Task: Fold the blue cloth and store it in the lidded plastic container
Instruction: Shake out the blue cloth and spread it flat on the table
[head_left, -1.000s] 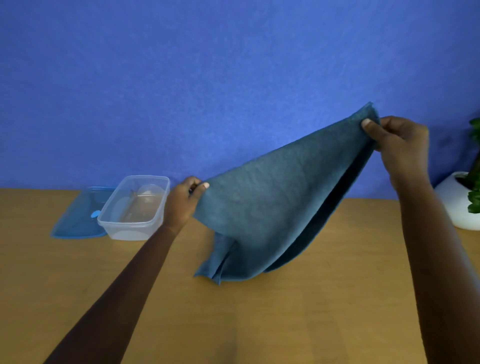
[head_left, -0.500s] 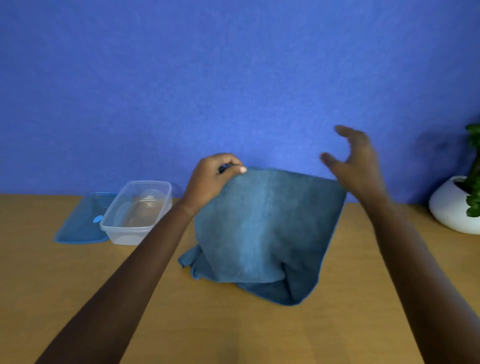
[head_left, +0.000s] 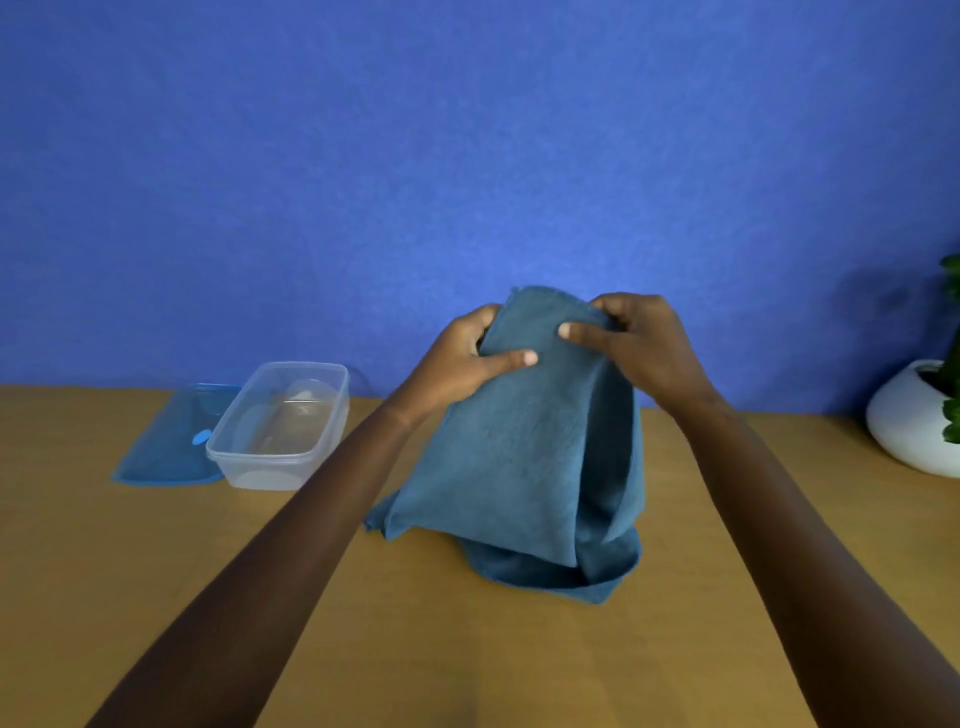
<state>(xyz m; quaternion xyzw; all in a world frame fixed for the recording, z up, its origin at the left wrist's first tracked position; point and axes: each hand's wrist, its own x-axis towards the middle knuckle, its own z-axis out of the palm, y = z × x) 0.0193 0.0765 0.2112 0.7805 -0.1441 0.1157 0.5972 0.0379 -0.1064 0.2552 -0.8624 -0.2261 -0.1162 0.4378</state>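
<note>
Head, blue cloth (head_left: 519, 457) (seemingly doubled) under left hand (head_left: 462, 364), right hand (head_left: 634, 353)

At frame centre, the blue cloth (head_left: 524, 441) is pinched at its top by the left hand (head_left: 462, 364) and right hand (head_left: 639, 348); its lower folds are rested on the table (head_left: 467, 649)

both hands, left (head_left: 462, 364) and right (head_left: 634, 348), raised together, fingers curled, pinching.
</note>
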